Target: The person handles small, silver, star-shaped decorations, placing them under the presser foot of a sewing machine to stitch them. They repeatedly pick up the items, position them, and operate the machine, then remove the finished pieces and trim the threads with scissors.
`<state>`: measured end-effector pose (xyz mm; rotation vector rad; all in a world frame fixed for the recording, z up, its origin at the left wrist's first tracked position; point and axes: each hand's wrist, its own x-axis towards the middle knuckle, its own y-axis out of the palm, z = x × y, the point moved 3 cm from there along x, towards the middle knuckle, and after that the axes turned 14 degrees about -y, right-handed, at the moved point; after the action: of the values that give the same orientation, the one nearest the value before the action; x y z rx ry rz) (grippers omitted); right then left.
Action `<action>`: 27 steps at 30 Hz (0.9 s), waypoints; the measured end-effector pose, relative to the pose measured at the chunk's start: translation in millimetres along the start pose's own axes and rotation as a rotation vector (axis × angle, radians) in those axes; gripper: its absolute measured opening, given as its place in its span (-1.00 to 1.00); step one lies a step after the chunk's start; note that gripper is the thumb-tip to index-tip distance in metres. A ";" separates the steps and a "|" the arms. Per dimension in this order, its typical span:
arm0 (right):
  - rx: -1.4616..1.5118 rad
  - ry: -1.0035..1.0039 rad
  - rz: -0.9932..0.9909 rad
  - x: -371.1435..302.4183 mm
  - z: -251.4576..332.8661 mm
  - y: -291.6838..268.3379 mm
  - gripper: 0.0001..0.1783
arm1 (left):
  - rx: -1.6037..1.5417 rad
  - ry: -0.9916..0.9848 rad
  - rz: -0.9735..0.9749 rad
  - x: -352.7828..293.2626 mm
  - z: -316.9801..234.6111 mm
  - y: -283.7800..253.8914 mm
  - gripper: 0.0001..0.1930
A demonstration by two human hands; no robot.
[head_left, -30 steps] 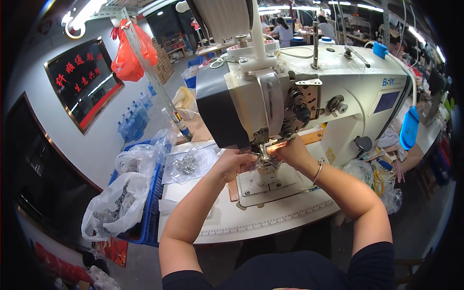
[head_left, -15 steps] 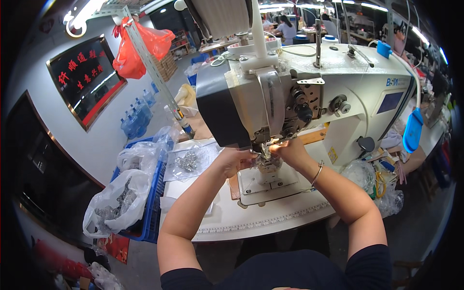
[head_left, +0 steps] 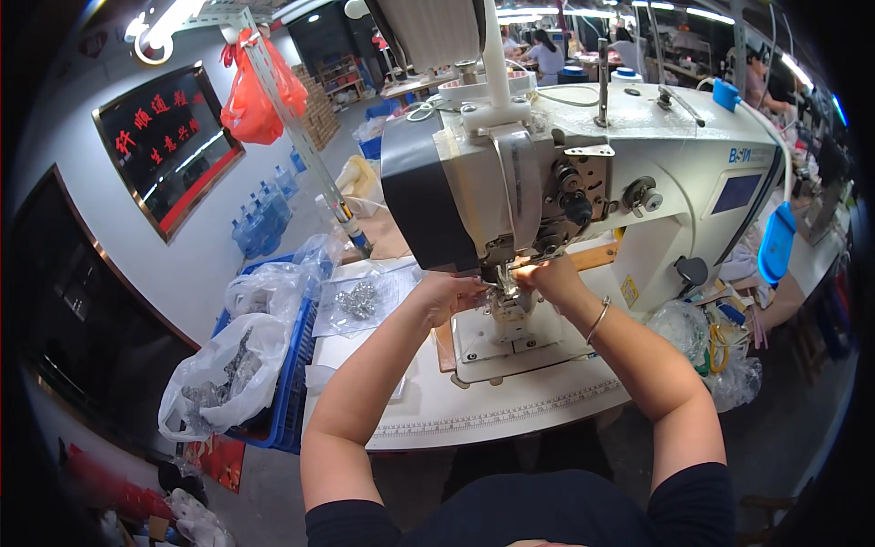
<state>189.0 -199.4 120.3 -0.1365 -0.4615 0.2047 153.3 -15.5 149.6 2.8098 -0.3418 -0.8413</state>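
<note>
Both hands are at the needle area of a large white sewing machine (head_left: 674, 123) with a black end cover. My left hand (head_left: 450, 297) is just left of the presser foot (head_left: 499, 278), its thumb and fingers pinched together. Across from it, my right hand (head_left: 552, 276) reaches in under the machine head, fingers bent and closed near the needle. Whatever small piece lies between the fingertips is too small and hidden to name. Below them stands the metal post (head_left: 510, 321) on the machine's base plate (head_left: 524, 358).
Left of the machine, a clear bag of small shiny metal pieces (head_left: 357, 300) lies on paper. A blue crate (head_left: 290, 387) holds white plastic bags (head_left: 260, 342). A metal upright (head_left: 310, 150) carries a red bag (head_left: 255, 102). Plastic-wrapped bundles (head_left: 679, 328) sit at the right.
The whole view has shifted slightly, so the machine appears a little farther right. Both hands stay at the needle area, with only small finger movements.
</note>
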 end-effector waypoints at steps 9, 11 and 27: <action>-0.041 -0.025 0.045 3.0 5.5 -1.9 -0.81 | 0.039 0.008 -0.008 5.4 0.1 -6.6 -0.91; 0.010 -0.002 0.066 -0.3 8.3 -2.4 -0.80 | 0.052 -0.009 -0.011 6.3 1.8 -8.0 -0.91; 0.475 0.244 0.322 -119.8 28.4 -15.8 -0.48 | 0.401 0.016 0.232 -47.7 78.0 -10.2 -0.62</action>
<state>73.8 -239.5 97.1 0.2307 -0.1357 0.6001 72.6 -1.6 107.7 3.0445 -0.9054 -0.7689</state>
